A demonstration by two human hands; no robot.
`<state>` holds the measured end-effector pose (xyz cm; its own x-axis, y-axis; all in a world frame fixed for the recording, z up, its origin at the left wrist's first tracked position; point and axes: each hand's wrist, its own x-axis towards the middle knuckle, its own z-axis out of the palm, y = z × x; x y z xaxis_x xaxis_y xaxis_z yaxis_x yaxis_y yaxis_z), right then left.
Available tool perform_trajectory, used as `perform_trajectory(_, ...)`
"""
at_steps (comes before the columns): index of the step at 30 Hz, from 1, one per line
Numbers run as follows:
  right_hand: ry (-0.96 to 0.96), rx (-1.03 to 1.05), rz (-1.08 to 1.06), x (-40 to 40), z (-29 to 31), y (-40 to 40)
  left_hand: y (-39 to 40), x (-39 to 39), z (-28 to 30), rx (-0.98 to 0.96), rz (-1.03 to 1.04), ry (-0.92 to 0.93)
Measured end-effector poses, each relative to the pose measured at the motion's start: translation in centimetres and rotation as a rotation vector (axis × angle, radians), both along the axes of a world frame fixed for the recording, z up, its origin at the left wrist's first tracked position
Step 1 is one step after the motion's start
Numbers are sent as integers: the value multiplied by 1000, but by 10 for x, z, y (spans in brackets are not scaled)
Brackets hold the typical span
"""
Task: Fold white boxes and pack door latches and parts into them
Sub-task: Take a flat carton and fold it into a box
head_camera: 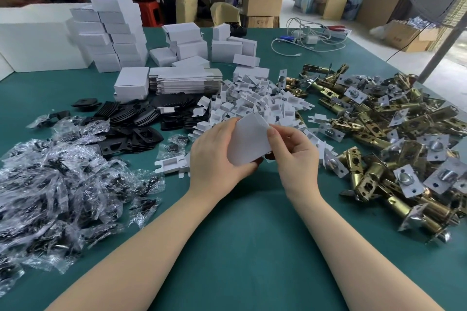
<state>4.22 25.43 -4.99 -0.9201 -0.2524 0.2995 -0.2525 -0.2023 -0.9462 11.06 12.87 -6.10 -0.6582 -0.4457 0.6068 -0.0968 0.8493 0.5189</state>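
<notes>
Two hands work one small white cardboard box (pixel 249 140), held just above the green felt-covered table (pixel 240 247) at centre. Left hand (pixel 217 156) cups its lower-left side, fingers curled round it; right hand (pixel 294 151) pinches the upper-right edge between thumb and forefinger. Thin card — probably light, stiff along creases, easily dented, so hold by edges and corners. To the right, a heap of brass-coloured metal door latches (pixel 394 139) with shiny faceplates — likely heavy, hard-edged. To the left, crinkly clear plastic bags of dark parts (pixel 63 184), probably slippery; behind, matte black plates (pixel 131 118) and a flat stack of unfolded box blanks (pixel 184 79).
</notes>
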Motion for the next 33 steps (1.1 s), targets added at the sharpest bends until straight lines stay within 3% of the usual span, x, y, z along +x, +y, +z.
perform_trajectory(9, 107, 73, 17, 4, -1, 2, -1, 1, -3, 24, 31, -1)
perform_trajectory(21, -87, -30, -1, -2, -2, -2, 0, -1, -4, 25, 64, 5)
perform_trajectory(28, 73, 50, -82, 4, -1, 1, 0, 0, -6, 42, 63, -2)
perform_trajectory(33, -33, 33, -110, 0, -1, -1, 2, -2, -3, 13, 53, -5)
